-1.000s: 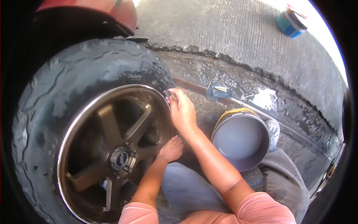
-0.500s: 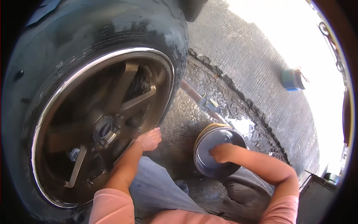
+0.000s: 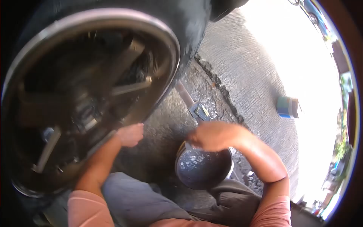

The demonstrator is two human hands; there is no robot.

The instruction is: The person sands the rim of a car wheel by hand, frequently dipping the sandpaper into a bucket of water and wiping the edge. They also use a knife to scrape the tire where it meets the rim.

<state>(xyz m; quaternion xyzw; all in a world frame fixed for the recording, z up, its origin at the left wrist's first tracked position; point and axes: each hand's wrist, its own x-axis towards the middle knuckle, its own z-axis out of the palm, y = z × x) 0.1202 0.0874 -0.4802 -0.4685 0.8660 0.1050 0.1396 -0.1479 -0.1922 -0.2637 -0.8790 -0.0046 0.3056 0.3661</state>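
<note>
My left hand [image 3: 130, 135] rests at the lower right edge of the wheel [image 3: 113, 90], its fingers stretched out and close together. The wheel has dark bronze spokes, a bright rim lip and a black tyre [image 3: 191, 22]. My right hand [image 3: 211, 136] is over the far rim of a dark bucket [image 3: 204, 170], blurred, with its fingers curled in; I cannot tell what is in them. Wet, shiny patches show inside the bucket, which stands between my knees.
A grey block with a yellow patch [image 3: 200, 111] sits on a rusty bar [image 3: 184, 94] beyond the bucket. Farther right, a blue-green can [image 3: 288, 107] stands on the ribbed concrete [image 3: 249, 68]. A broken crack [image 3: 223, 90] runs across the wet ground. My trousered legs [image 3: 151, 196] flank the bucket.
My right hand has risen from inside the bucket to over its far rim. The view has shifted, so the wheel, the bucket and my left hand appear farther left.
</note>
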